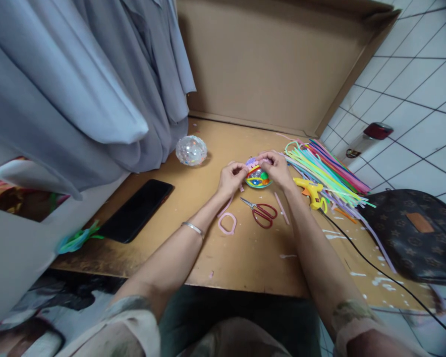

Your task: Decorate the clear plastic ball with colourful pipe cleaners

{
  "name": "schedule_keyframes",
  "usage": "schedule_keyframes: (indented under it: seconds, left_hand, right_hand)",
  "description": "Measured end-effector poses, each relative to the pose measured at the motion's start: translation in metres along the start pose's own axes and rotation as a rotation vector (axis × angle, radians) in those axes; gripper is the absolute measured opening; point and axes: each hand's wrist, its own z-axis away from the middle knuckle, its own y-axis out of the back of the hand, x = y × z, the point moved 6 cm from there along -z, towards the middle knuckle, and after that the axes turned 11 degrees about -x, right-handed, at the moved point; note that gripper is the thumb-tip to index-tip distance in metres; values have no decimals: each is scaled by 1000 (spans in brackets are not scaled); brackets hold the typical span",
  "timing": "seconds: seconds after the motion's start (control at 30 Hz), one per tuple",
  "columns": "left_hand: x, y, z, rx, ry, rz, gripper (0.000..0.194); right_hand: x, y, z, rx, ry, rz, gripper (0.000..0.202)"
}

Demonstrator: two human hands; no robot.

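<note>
Two hands of mine, the left hand point(232, 179) and the right hand point(278, 171), pinch nearly closed on the upper edge of the colourful ball point(258, 181), just beyond the scissors point(263, 215) on the surface point(245, 270). I judge it light, a little springy and easily dented, best held lightly by opposite sides. It looks small and rounded, with pink and purple above red, yellow, green and blue.

Blk phone point(137, 210), dk bag point(405, 248) w/ patch point(419, 222), gray cloth point(134, 84)
</note>
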Motion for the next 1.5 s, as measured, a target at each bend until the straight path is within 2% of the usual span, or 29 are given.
schedule_keyframes:
  seconds: [0.23,0.47,0.67,0.8,0.93,1.2,1.4,1.5]
  left_hand:
    - [14,3,1,-4,-261,-353,17]
    - [19,2,3,18,-292,-464,15]
    - [18,1,3,48,-321,-434,14]
    - [12,3,1,44,-258,-352,17]
    - [4,5,-1,-17,-152,-214,26]
    - [1,9,1,-101,-86,-50,26]
    - [4,9,3,-48,-84,-105,19]
    - [6,4,4,-80,-72,-52,21]
  right_hand:
    - [-2,-2,0,-6,8,-18,17]
    - [-7,-2,1,-8,3,-21,17]
    - [-10,-4,2,-14,6,28,10]
    - [-7,-6,1,16,10,67,5]
    - [-5,-6,1,33,14,68,5]
    - [-2,-4,1,57,1,36,7]
    - [-4,-5,1,30,-13,38,6]
    - [-5,-5,1,21,-21,45,6]
